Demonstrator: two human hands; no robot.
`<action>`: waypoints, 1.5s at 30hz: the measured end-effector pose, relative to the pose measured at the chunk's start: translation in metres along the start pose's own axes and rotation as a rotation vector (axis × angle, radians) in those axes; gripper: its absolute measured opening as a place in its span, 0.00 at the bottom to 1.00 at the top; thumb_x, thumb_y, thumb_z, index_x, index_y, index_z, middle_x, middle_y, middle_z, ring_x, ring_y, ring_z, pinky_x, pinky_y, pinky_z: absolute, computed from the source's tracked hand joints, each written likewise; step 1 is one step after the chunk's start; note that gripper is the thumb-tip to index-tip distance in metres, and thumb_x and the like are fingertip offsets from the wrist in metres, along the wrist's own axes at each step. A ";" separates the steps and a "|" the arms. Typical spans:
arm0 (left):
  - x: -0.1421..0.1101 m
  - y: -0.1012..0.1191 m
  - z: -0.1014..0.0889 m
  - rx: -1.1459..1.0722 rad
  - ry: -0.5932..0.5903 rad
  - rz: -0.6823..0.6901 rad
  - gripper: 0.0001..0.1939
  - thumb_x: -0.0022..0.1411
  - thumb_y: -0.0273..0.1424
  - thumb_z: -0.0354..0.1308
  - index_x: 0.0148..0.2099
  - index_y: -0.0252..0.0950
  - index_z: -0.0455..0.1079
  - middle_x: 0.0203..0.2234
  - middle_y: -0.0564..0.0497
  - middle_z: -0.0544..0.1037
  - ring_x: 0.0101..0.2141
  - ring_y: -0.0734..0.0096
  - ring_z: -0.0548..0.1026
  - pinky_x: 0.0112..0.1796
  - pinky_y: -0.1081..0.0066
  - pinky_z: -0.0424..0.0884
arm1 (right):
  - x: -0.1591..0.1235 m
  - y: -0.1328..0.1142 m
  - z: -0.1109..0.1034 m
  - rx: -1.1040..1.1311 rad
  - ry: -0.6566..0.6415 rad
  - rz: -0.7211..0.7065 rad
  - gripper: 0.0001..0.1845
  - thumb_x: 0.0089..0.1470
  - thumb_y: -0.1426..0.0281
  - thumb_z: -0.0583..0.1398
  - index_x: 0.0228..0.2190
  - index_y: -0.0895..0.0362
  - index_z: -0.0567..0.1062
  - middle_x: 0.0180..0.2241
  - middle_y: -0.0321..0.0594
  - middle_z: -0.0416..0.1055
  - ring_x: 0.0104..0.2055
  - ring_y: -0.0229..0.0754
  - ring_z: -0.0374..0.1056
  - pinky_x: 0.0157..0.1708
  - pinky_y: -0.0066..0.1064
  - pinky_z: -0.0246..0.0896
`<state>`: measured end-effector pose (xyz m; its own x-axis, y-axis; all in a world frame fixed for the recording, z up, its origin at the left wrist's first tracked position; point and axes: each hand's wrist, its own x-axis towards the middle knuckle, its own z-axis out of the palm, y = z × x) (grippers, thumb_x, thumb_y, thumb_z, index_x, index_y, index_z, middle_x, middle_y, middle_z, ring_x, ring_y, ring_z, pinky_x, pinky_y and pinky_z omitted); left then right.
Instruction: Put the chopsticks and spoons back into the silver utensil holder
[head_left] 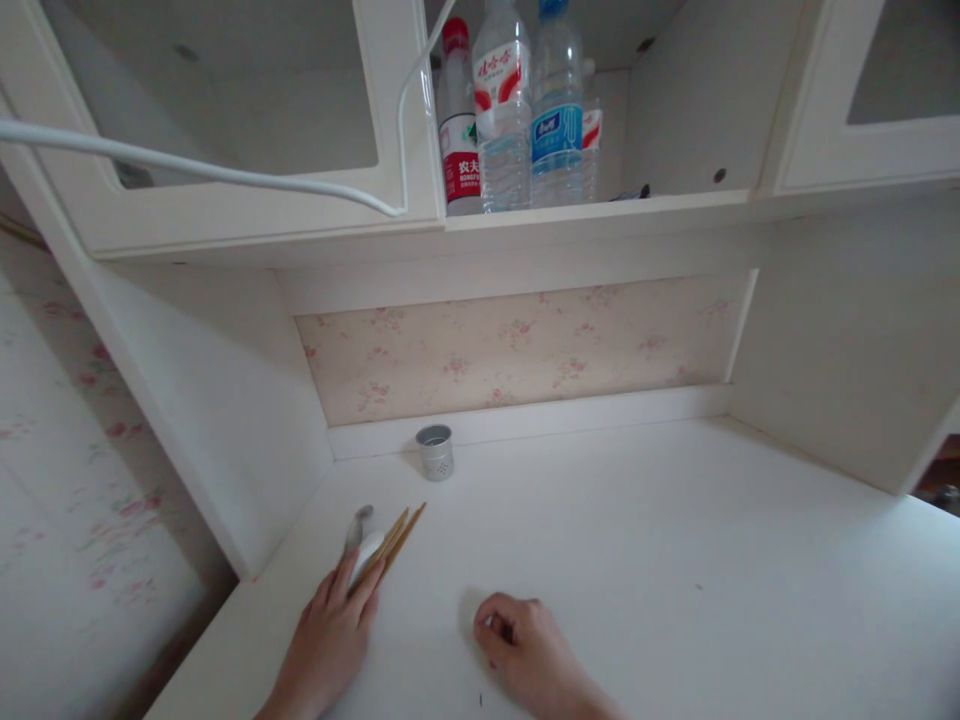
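My left hand [334,625] is closed around a small bunch of utensils, low over the left part of the white tabletop. Out of its fingers stick wooden chopsticks [403,535], a white spoon [367,550] and a metal spoon [355,528], all pointing away from me. Their lower ends are hidden under the hand. Beyond them a grey perforated metal cup [436,456] stands upright near the back edge, apart from both hands. My right hand [525,640] rests on the table with its fingers curled in, and nothing shows in it.
Above the white table [637,530] hangs a cabinet shelf [600,212] with several plastic bottles [504,110]. A white cable [225,175] droops across the upper left. Side panels [202,390] enclose the table's back, and a small dark bit [481,700] lies near the front.
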<state>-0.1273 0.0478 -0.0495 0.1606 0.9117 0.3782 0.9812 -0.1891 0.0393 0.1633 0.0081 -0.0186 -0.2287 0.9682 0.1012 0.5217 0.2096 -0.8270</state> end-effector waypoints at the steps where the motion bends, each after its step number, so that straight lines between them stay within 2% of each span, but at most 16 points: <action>1: -0.012 0.002 -0.003 0.007 -0.008 -0.022 0.23 0.65 0.37 0.42 0.60 0.49 0.64 0.60 0.48 0.64 0.56 0.56 0.66 0.53 0.54 0.64 | 0.000 0.000 0.000 0.001 0.001 -0.002 0.12 0.50 0.75 0.54 0.29 0.55 0.78 0.20 0.33 0.72 0.22 0.33 0.62 0.22 0.22 0.48; 5: -0.043 0.010 -0.016 -0.002 -0.053 -0.070 0.21 0.64 0.39 0.45 0.58 0.52 0.65 0.59 0.50 0.64 0.56 0.57 0.66 0.53 0.55 0.65 | 0.005 -0.001 -0.001 0.079 -0.012 0.008 0.11 0.53 0.72 0.54 0.29 0.55 0.76 0.21 0.34 0.72 0.23 0.33 0.64 0.23 0.22 0.51; 9: -0.047 0.011 -0.017 -0.024 -0.022 -0.080 0.21 0.64 0.40 0.46 0.58 0.54 0.65 0.58 0.51 0.66 0.55 0.56 0.67 0.51 0.53 0.67 | 0.031 -0.006 -0.001 0.058 -0.051 -0.001 0.11 0.55 0.69 0.53 0.31 0.55 0.75 0.22 0.34 0.74 0.24 0.34 0.66 0.25 0.23 0.54; 12: -0.044 0.008 -0.008 -0.010 0.038 -0.050 0.21 0.64 0.40 0.48 0.58 0.54 0.65 0.58 0.50 0.66 0.54 0.55 0.68 0.49 0.52 0.69 | 0.071 -0.017 -0.003 -0.073 -0.059 -0.030 0.11 0.55 0.67 0.55 0.39 0.53 0.74 0.29 0.35 0.77 0.27 0.35 0.69 0.28 0.25 0.57; 14: -0.043 0.005 -0.001 0.017 0.098 -0.020 0.21 0.63 0.40 0.49 0.58 0.54 0.65 0.58 0.51 0.66 0.53 0.55 0.68 0.49 0.53 0.70 | 0.106 -0.028 -0.006 -0.181 -0.040 -0.033 0.17 0.54 0.66 0.56 0.47 0.52 0.70 0.35 0.37 0.77 0.33 0.38 0.72 0.33 0.27 0.59; 17: -0.043 0.000 0.007 0.058 0.186 0.056 0.21 0.62 0.40 0.52 0.57 0.53 0.66 0.59 0.51 0.65 0.53 0.56 0.69 0.49 0.56 0.71 | 0.159 -0.047 -0.010 -0.394 -0.025 0.010 0.31 0.54 0.65 0.56 0.59 0.53 0.57 0.39 0.42 0.77 0.41 0.46 0.73 0.38 0.33 0.62; 19: -0.043 -0.003 0.008 0.079 0.237 0.114 0.20 0.61 0.41 0.53 0.55 0.51 0.69 0.59 0.51 0.65 0.53 0.57 0.69 0.50 0.58 0.71 | 0.188 -0.057 -0.010 -0.505 -0.003 0.032 0.36 0.55 0.65 0.55 0.62 0.53 0.50 0.44 0.47 0.75 0.45 0.51 0.72 0.40 0.37 0.62; 22: -0.042 -0.005 0.006 0.101 0.266 0.181 0.18 0.60 0.42 0.54 0.52 0.49 0.72 0.59 0.52 0.65 0.53 0.57 0.69 0.49 0.60 0.72 | 0.216 -0.065 -0.006 -0.605 0.009 0.065 0.34 0.57 0.63 0.53 0.62 0.52 0.49 0.48 0.52 0.72 0.48 0.55 0.70 0.42 0.42 0.62; 25: -0.043 -0.004 0.002 0.091 0.209 0.193 0.17 0.61 0.41 0.53 0.51 0.49 0.73 0.58 0.57 0.67 0.55 0.55 0.68 0.49 0.59 0.73 | 0.225 -0.067 0.000 -0.658 0.004 0.090 0.26 0.59 0.63 0.52 0.58 0.53 0.58 0.46 0.52 0.73 0.47 0.54 0.71 0.41 0.42 0.63; 28: -0.044 0.000 -0.004 0.028 0.090 0.148 0.18 0.63 0.40 0.50 0.54 0.50 0.71 0.54 0.59 0.71 0.56 0.56 0.67 0.50 0.57 0.72 | 0.221 -0.068 0.002 -0.661 0.033 0.072 0.18 0.63 0.64 0.48 0.50 0.56 0.65 0.44 0.51 0.73 0.46 0.52 0.71 0.40 0.40 0.63; 31: -0.045 0.004 -0.011 -0.066 -0.030 0.088 0.19 0.64 0.39 0.48 0.56 0.51 0.69 0.54 0.58 0.71 0.58 0.56 0.65 0.53 0.55 0.68 | 0.210 -0.072 -0.003 -0.662 0.077 0.041 0.17 0.65 0.64 0.45 0.48 0.57 0.66 0.43 0.50 0.74 0.45 0.49 0.71 0.41 0.36 0.61; 35: -0.045 0.008 -0.022 -0.145 -0.074 0.061 0.19 0.65 0.39 0.48 0.55 0.48 0.70 0.54 0.55 0.72 0.59 0.55 0.63 0.57 0.52 0.63 | 0.184 -0.077 -0.019 -0.649 0.122 -0.007 0.18 0.66 0.62 0.44 0.48 0.57 0.66 0.43 0.48 0.74 0.44 0.47 0.71 0.40 0.33 0.59; 38: -0.045 0.012 -0.029 -0.168 -0.075 0.048 0.19 0.65 0.39 0.48 0.54 0.46 0.71 0.53 0.53 0.73 0.57 0.57 0.65 0.58 0.53 0.61 | 0.149 -0.074 -0.032 -0.546 0.165 -0.094 0.17 0.65 0.62 0.46 0.47 0.55 0.67 0.40 0.44 0.75 0.42 0.44 0.71 0.38 0.29 0.58; 41: -0.045 0.016 -0.034 -0.180 -0.066 0.040 0.18 0.65 0.38 0.48 0.53 0.44 0.72 0.52 0.52 0.73 0.55 0.58 0.66 0.57 0.55 0.62 | 0.100 -0.065 -0.040 -0.346 0.193 -0.166 0.15 0.63 0.62 0.48 0.43 0.55 0.69 0.35 0.41 0.76 0.34 0.40 0.71 0.32 0.27 0.58; 45: -0.044 0.020 -0.038 -0.184 -0.039 0.032 0.17 0.65 0.36 0.47 0.50 0.43 0.73 0.51 0.50 0.74 0.54 0.60 0.67 0.57 0.56 0.62 | 0.030 -0.049 -0.044 -0.201 0.223 -0.121 0.17 0.62 0.59 0.49 0.41 0.56 0.71 0.30 0.39 0.75 0.28 0.39 0.70 0.28 0.27 0.59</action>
<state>-0.1184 -0.0103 -0.0302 0.1992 0.9167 0.3463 0.9399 -0.2787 0.1971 0.1673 0.0326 0.0497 -0.1249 0.9361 0.3287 0.6585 0.3260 -0.6783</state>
